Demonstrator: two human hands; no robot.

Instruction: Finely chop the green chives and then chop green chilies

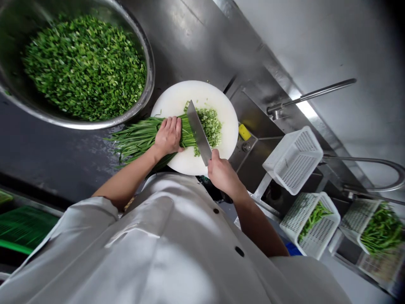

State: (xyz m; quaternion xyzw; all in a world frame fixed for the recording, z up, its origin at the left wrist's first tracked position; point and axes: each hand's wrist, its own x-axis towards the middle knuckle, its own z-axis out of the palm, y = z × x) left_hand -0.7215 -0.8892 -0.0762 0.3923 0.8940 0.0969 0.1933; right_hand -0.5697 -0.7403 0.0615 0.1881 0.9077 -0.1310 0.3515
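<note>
Left hand (168, 136) clamped over a bundle of long green stalks (139, 136), fingers side by side, thumb at the near edge; bundle held against the round white cutting board (183, 162), far ends trailed past its rim over the steel counter (69, 158). Knife (198, 131) gripped in the closed right hand (223, 172), blade set crosswise between bundle and chopped pieces (212, 126); whether the board is touched by its edge cannot be told. Finely cut greens (88, 67) heaped in a large metal bowl (151, 69), left of the board. Yellow block (244, 132) seen in the sink (257, 115)
</note>
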